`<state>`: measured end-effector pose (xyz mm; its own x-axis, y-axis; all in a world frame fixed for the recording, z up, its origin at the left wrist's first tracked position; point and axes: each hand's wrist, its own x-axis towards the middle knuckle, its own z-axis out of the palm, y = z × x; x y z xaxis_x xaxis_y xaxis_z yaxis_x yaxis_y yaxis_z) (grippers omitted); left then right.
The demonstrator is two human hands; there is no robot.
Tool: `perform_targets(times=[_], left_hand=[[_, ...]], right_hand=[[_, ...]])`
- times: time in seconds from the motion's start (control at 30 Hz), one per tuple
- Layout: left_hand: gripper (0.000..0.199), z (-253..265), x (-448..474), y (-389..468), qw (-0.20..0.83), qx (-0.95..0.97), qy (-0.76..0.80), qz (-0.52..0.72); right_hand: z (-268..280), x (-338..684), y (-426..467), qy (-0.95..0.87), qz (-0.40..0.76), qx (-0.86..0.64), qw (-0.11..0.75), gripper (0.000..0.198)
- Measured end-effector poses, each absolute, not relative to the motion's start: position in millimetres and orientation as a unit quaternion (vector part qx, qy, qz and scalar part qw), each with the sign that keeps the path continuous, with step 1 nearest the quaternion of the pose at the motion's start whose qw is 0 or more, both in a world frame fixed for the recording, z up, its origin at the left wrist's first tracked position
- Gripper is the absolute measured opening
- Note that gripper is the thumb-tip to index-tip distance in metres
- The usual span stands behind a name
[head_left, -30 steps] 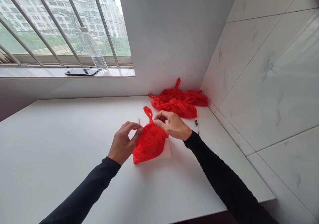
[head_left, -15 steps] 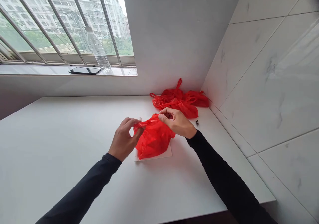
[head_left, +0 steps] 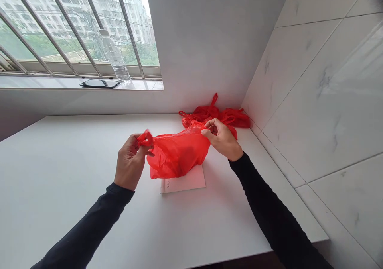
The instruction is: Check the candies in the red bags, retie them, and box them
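A thin red plastic bag (head_left: 181, 151) is stretched sideways between my two hands above the table. My left hand (head_left: 130, 161) pinches a bunched, looped end of it, probably a handle. On the other side my right hand (head_left: 223, 139) grips the bag's upper right edge between thumb and fingers. Beneath the bag lies a flat white booklet (head_left: 187, 181) with small dark writing along its left side; its far part is hidden by the bag. What the bag contains, if anything, I cannot make out.
Several more red plastic bags (head_left: 206, 111) lie heaped against the wall at the back right of the white table (head_left: 89, 153). On the windowsill, a clear water bottle (head_left: 116, 59) stands beside a dark phone or tablet (head_left: 100, 83). A tiled wall (head_left: 323, 101) bounds the right.
My hands have moved apart, the left going left and up, the right slightly right and up. The bag has been lifted and stretched, uncovering more of the booklet.
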<state>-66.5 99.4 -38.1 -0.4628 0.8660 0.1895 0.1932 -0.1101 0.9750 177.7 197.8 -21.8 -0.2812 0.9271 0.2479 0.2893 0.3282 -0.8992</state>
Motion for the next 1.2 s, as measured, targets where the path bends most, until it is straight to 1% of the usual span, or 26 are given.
perform_targets(times=[0.1, 0.17, 0.23, 0.3, 0.37, 0.43, 0.53, 0.63, 0.7, 0.77, 0.8, 0.9, 0.97, 1.0, 1.03, 1.13, 1.2], left_hand=[[0.032, -40, -63, 99, 0.309, 0.416, 0.622, 0.588], [0.031, -42, -61, 98, 0.321, 0.419, 0.619, 0.582], [0.027, -43, -60, 96, 0.333, 0.428, 0.604, 0.584], [0.024, -43, -59, 95, 0.343, 0.422, 0.593, 0.594], [0.025, -41, -56, 95, 0.373, 0.390, 0.580, 0.610], [0.025, -38, -53, 96, 0.418, 0.344, 0.551, 0.635], [0.028, -32, -50, 97, 0.474, 0.285, 0.502, 0.666], [0.035, -28, -51, 98, 0.521, 0.252, 0.483, 0.657], [0.030, -28, -52, 98, 0.552, 0.236, 0.483, 0.637], [0.029, -28, -52, 97, 0.566, 0.229, 0.493, 0.620], [0.031, -28, -51, 96, 0.565, 0.236, 0.500, 0.612], [0.039, -28, -48, 94, 0.553, 0.308, 0.527, 0.567], [0.052, -28, -46, 93, 0.539, 0.368, 0.556, 0.515], [0.057, -28, -45, 92, 0.525, 0.393, 0.574, 0.490], [0.056, -29, -45, 92, 0.509, 0.413, 0.592, 0.469], [0.031, -35, -47, 93, 0.447, 0.451, 0.637, 0.437], [0.033, -39, -50, 94, 0.420, 0.450, 0.662, 0.428]], right_hand=[[-11, 172, 182, -0.748, 0.238, -0.408, 0.467, 0.025], [-8, 166, 171, -0.800, 0.189, -0.333, 0.462, 0.028], [-9, 161, 166, -0.863, 0.176, -0.254, 0.399, 0.033], [-14, 157, 166, -0.905, 0.170, -0.226, 0.318, 0.033], [-18, 157, 168, -0.920, 0.169, -0.247, 0.254, 0.027], [-19, 158, 168, -0.921, 0.167, -0.283, 0.210, 0.023], [-15, 162, 163, -0.924, 0.154, -0.321, 0.139, 0.025], [-14, 164, 157, -0.918, 0.165, -0.357, 0.055, 0.029], [-17, 163, 156, -0.908, 0.175, -0.380, 0.021, 0.028], [-21, 161, 156, -0.898, 0.172, -0.405, 0.015, 0.024], [-22, 160, 156, -0.892, 0.167, -0.419, 0.017, 0.026], [-23, 156, 156, -0.874, 0.154, -0.461, 0.021, 0.047], [-23, 154, 156, -0.874, 0.147, -0.463, 0.027, 0.056], [-24, 153, 156, -0.882, 0.144, -0.449, 0.029, 0.057], [-24, 152, 157, -0.893, 0.141, -0.427, 0.029, 0.055], [-31, 150, 161, -0.919, 0.146, -0.365, 0.006, 0.044], [-36, 151, 163, -0.918, 0.156, -0.363, -0.022, 0.039]])
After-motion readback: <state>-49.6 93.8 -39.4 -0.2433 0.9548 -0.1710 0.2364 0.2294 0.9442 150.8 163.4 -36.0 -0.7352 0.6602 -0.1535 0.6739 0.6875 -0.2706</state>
